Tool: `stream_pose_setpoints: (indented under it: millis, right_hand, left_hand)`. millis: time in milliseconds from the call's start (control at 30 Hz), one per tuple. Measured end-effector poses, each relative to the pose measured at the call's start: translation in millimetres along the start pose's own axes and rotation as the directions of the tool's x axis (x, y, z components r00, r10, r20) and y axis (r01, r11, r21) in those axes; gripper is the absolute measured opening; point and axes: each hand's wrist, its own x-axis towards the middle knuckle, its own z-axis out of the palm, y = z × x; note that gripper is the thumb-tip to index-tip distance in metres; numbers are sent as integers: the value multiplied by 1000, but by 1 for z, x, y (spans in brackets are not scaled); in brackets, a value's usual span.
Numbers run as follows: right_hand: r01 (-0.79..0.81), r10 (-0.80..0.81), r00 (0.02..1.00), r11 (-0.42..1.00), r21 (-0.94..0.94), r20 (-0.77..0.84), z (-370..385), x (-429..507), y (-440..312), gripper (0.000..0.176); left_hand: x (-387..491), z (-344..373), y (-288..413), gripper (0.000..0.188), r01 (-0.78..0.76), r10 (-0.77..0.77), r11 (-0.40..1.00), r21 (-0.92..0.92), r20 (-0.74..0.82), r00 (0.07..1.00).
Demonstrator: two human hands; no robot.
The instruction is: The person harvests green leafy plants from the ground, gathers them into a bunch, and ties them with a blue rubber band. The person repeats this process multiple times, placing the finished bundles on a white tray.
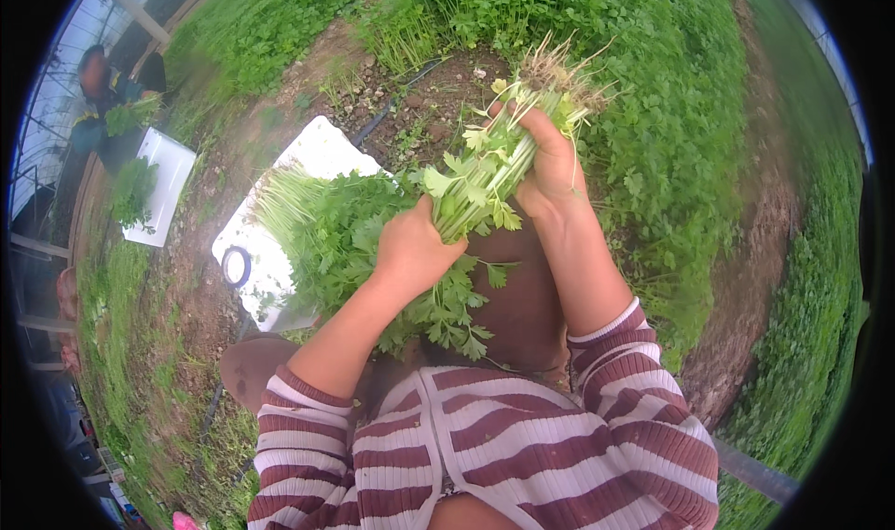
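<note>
Both my hands grip one bunch of leafy celery-like greens [482, 180], tilted with its pale roots at the upper right. My left hand [419, 243] is closed round the lower stems, and leaves hang below it. My right hand [549, 156] holds the stems just under the roots, with several small yellowish leaves by its fingers. Left of my left hand, a pile of the same greens [335, 226] lies on a white board or box lid [314, 145], stems pointing left. A roll of tape [236, 266] rests on its left edge.
Growing greens [671, 131] stand in front and to the right. A dark drip hose [381, 119] crosses bare soil [419, 103] ahead. At the far left a co-worker [105, 103] holds greens beside a white tray [168, 173]. A metal pipe [755, 468] lies low at the right.
</note>
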Motion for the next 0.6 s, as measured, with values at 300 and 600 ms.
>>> stream_pose_setpoints:
  millis: [300, 600]
  right_hand:
    - [20, -4, 999, 944, 328, -49, -29, 63, -15, 39]
    - [171, -50, 845, 969, 179, -533, -122, 94, 21, 26]
  left_hand:
    - [76, -82, 22, 38, -74, 25, 924, 376, 132, 991]
    - [102, -87, 2, 26, -117, 55, 726, 678, 112, 992]
